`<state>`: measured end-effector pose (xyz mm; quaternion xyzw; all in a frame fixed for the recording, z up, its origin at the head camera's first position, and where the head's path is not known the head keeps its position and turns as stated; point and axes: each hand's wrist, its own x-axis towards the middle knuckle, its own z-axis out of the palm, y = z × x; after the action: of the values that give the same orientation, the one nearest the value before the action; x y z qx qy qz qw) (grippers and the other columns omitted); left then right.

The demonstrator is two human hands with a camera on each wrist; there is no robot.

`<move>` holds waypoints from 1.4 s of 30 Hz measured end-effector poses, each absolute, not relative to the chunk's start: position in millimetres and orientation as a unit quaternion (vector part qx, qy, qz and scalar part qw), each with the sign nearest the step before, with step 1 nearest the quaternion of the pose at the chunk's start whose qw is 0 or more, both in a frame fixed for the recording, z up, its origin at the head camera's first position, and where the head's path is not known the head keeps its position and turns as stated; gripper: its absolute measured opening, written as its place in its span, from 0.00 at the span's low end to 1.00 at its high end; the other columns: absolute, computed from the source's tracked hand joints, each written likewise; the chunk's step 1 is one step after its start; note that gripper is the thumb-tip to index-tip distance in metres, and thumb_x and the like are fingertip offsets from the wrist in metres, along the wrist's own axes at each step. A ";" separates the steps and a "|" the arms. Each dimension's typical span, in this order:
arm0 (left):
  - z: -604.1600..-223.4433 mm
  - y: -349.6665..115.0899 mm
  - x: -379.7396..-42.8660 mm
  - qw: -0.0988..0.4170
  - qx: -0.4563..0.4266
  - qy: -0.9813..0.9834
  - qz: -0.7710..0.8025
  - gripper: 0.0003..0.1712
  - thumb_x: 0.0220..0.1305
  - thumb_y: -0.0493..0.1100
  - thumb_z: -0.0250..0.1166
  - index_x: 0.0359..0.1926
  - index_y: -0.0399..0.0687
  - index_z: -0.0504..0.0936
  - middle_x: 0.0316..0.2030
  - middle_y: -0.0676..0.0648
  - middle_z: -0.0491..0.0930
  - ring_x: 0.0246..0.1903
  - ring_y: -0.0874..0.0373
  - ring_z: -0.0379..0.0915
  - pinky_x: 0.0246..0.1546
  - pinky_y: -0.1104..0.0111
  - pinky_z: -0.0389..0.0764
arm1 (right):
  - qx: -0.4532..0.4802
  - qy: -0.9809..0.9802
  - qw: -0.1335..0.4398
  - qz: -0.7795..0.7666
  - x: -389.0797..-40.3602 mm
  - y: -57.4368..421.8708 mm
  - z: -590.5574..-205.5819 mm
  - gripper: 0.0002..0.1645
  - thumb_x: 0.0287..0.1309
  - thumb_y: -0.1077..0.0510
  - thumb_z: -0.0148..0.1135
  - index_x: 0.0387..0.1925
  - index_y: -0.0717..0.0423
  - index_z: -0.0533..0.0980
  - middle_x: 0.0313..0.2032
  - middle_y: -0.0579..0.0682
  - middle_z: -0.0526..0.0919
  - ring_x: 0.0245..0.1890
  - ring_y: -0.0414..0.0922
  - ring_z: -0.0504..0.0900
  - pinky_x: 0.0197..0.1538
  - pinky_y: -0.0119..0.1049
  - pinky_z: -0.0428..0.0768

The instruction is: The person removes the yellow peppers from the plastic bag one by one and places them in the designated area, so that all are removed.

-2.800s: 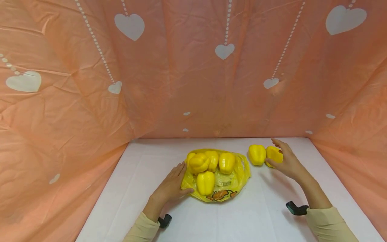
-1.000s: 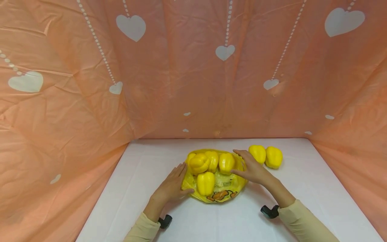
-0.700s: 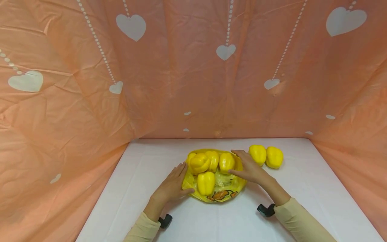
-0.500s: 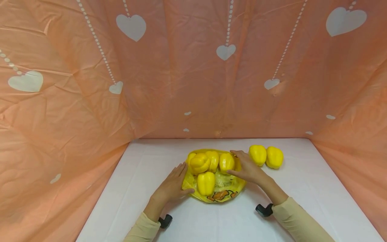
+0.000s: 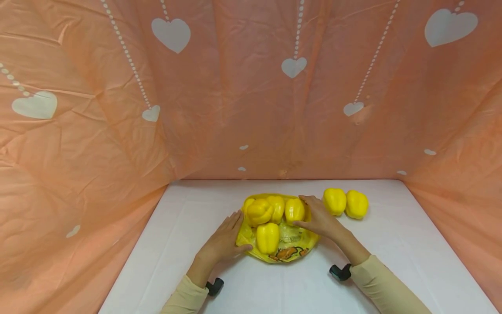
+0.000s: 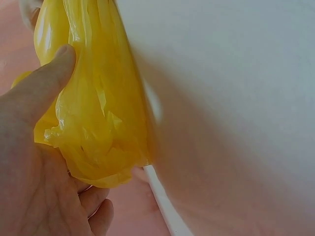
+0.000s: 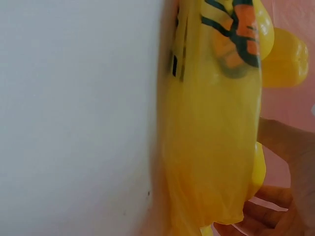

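Observation:
A crumpled yellow plastic bag (image 5: 292, 240) with printed orange and black marks lies open on the table, several yellow bell peppers (image 5: 268, 238) in it. Against its left side rests my left hand (image 5: 223, 237), fingers fairly straight; the left wrist view has the thumb (image 6: 51, 81) over the bag's side. My right hand (image 5: 323, 220) presses on the bag's right side, thumb stretched toward the rightmost pepper (image 5: 294, 211) inside. In the right wrist view its fingers (image 7: 268, 216) are partly behind the bag.
Two more yellow bell peppers, one on the left (image 5: 334, 201) and one on the right (image 5: 357, 204), stand side by side on the white table (image 5: 274, 288), behind my right hand. A peach curtain (image 5: 251, 109) with white hearts surrounds the table's back and sides.
My right hand has come left from the two peppers outside to the bag, and the bag's right edge has been pushed slightly inward. The left hand has stayed in place.

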<state>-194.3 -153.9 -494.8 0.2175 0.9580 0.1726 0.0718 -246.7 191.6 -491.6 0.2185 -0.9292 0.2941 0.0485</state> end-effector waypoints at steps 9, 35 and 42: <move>-491.6 -152.8 -192.6 0.078 0.210 0.958 0.177 0.62 0.68 0.64 0.73 0.84 0.33 0.52 0.85 0.37 0.48 0.85 0.43 0.43 0.85 0.51 0.48 | 0.204 -0.932 0.042 0.297 -246.0 192.2 -494.3 0.55 0.56 0.48 0.84 0.74 0.72 0.66 0.67 0.71 0.76 0.68 0.69 0.74 0.73 0.68 0.72; -492.9 -152.8 -193.4 0.075 0.213 0.959 0.173 0.61 0.69 0.63 0.72 0.84 0.32 0.52 0.85 0.36 0.48 0.85 0.43 0.44 0.85 0.51 0.49 | 0.186 -0.932 0.028 0.310 -245.2 191.9 -499.8 0.58 0.57 0.50 0.84 0.76 0.73 0.62 0.70 0.73 0.71 0.70 0.70 0.70 0.75 0.68 0.70; -493.8 -153.4 -193.2 0.076 0.218 0.958 0.172 0.61 0.69 0.63 0.72 0.84 0.32 0.52 0.85 0.36 0.48 0.85 0.43 0.43 0.85 0.51 0.48 | 0.192 -0.927 0.037 0.319 -242.5 193.3 -498.1 0.54 0.55 0.52 0.84 0.73 0.72 0.65 0.67 0.72 0.73 0.68 0.68 0.72 0.73 0.67 0.73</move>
<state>-193.2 -153.4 -493.8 0.2178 0.9577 0.1720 0.0763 -242.5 193.3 -498.1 0.1924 -0.9272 0.3191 0.0370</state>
